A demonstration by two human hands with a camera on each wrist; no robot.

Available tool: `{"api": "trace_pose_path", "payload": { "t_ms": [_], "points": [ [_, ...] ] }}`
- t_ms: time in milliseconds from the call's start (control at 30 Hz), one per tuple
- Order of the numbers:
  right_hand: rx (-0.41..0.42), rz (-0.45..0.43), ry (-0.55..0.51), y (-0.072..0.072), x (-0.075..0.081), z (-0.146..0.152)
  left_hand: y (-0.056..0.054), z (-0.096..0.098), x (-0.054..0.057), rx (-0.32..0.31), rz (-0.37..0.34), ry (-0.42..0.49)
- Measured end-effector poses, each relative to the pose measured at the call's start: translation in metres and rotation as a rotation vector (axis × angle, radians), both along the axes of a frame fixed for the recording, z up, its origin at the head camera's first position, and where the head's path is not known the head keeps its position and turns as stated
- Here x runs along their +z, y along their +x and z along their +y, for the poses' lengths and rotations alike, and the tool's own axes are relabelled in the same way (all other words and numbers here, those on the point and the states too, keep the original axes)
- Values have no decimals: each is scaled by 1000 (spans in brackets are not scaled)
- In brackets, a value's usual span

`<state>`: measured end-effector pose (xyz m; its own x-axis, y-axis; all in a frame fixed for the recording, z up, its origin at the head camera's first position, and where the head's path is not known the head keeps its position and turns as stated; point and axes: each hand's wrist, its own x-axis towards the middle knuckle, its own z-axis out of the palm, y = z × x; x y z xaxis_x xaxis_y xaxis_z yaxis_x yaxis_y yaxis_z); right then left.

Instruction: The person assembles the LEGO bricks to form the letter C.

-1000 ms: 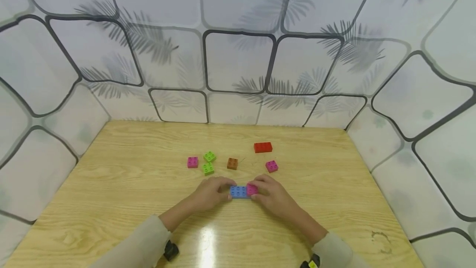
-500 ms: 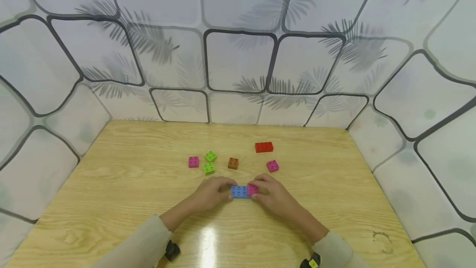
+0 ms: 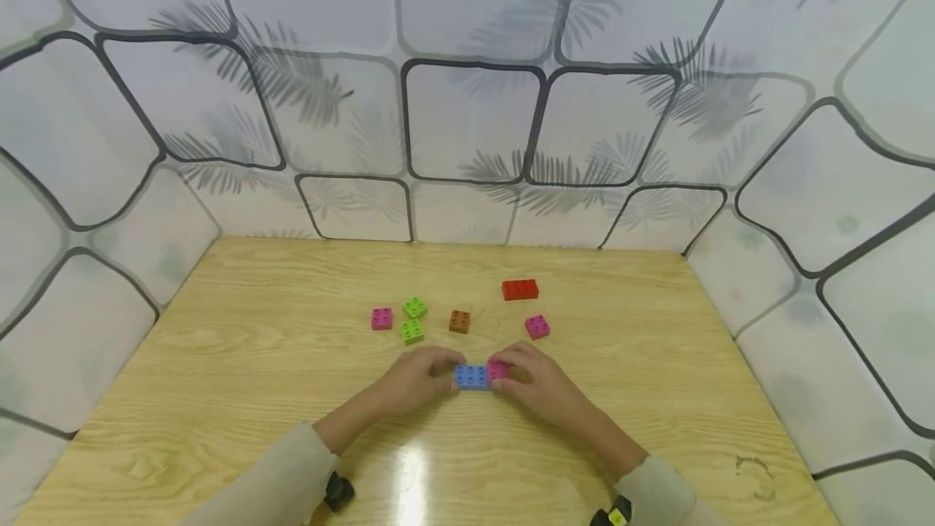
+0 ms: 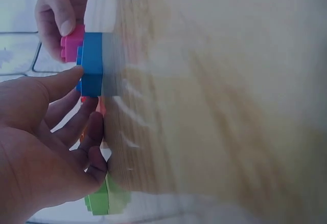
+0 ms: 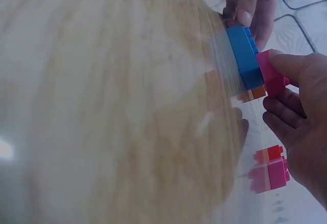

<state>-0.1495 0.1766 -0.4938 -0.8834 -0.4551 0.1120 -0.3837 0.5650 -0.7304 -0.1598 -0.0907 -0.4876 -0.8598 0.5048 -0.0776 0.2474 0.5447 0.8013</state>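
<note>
While your left hand (image 3: 416, 381) pinches the blue brick (image 3: 471, 377) and your right hand (image 3: 540, 386) the pink brick (image 4: 75, 47) atop it, uneven pressure could skew their fit.

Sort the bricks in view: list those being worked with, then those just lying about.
Being worked with:
- blue brick, steadied by the left hand
- upper pink brick on its right end, pinched by the right hand

Lying about, apparently unused for now:
- left pink brick
- far green brick
- near green brick
- brown brick
- red brick
- right pink brick
</note>
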Motion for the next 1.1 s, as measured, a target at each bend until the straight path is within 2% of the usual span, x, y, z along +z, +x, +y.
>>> {"api": "trace_pose_path", "payload": {
  "t_ms": [133, 333, 467, 533, 667, 867, 1100],
  "points": [
    [-8, -27, 21, 0, 1, -1, -1, -7, 4, 75, -57, 44],
    [0, -34, 24, 0, 3, -1, -8, -20, 9, 217, -4, 75],
    [11, -30, 16, 1, 4, -1, -14, -29, 11, 316, 24, 63],
    [12, -26, 15, 1, 5, -1, -17, -33, 11, 344, 34, 60],
    [11, -20, 14, 2, 5, -1, -21, -39, 11, 359, 44, 48],
    [-2, -49, 24, 1, 4, -1, -23, -43, 9, 335, 58, -5],
    [20, -36, -1, 2, 5, 0, -25, -42, 7, 317, 79, -39]
  ]
}}
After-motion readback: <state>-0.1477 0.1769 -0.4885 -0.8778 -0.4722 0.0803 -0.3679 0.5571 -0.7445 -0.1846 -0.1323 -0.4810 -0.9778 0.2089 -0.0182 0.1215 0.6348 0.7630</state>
